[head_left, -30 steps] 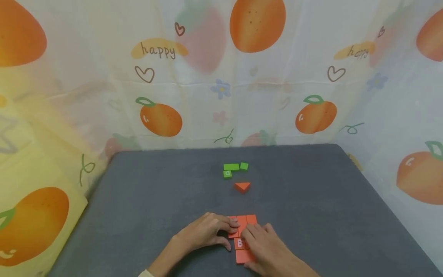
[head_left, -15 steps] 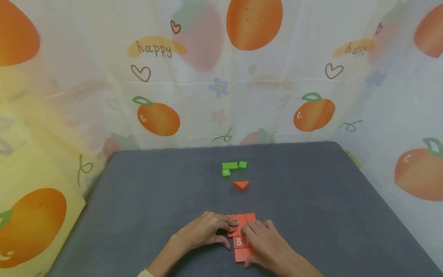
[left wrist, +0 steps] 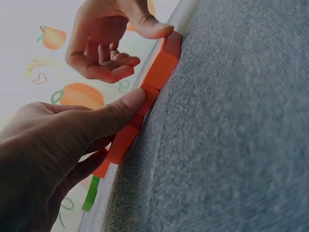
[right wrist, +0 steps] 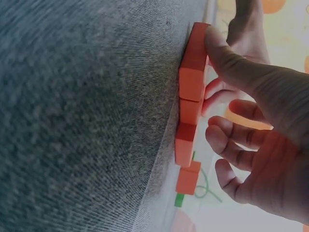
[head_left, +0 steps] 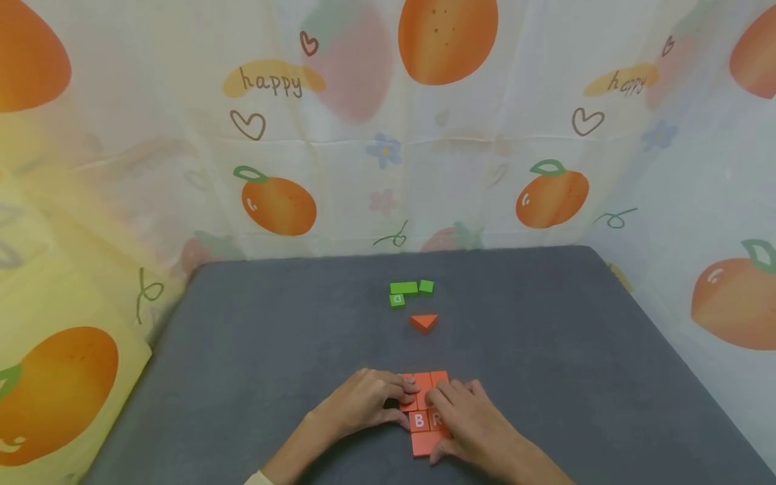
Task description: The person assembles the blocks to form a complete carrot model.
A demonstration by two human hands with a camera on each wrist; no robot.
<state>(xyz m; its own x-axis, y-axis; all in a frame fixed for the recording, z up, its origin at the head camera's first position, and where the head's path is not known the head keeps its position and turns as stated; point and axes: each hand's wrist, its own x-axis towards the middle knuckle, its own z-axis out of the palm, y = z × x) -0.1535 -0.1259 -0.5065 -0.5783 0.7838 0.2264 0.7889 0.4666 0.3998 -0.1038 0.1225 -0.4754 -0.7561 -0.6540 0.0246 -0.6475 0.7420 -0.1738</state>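
Note:
Several flat orange blocks lie close together near me: tall ones [head_left: 424,385] at the far side, a block lettered B [head_left: 418,421], one lettered R [head_left: 436,420], and a long block [head_left: 427,443] at the near end. My left hand [head_left: 366,399] rests its fingertips on the upper left block, while its thumb touches the left side by the B block. Over the right side lies my right hand [head_left: 473,421], partly covering the R block. Its thumb presses the near long block's edge in the right wrist view; its other fingers [right wrist: 236,140] are loosely bent there.
Beyond the assembly an orange triangular block [head_left: 424,322] lies on the dark grey tabletop [head_left: 273,323]. Farther back sit a green rectangular block [head_left: 403,288], a small green block [head_left: 427,287] and a lettered green block [head_left: 397,300]. A fruit-print curtain [head_left: 448,182] surrounds the table.
My left thumb has moved right, up to the B block's side. My right hand has shifted slightly right, so more of the R block shows. The orange blocks stay largely in place.

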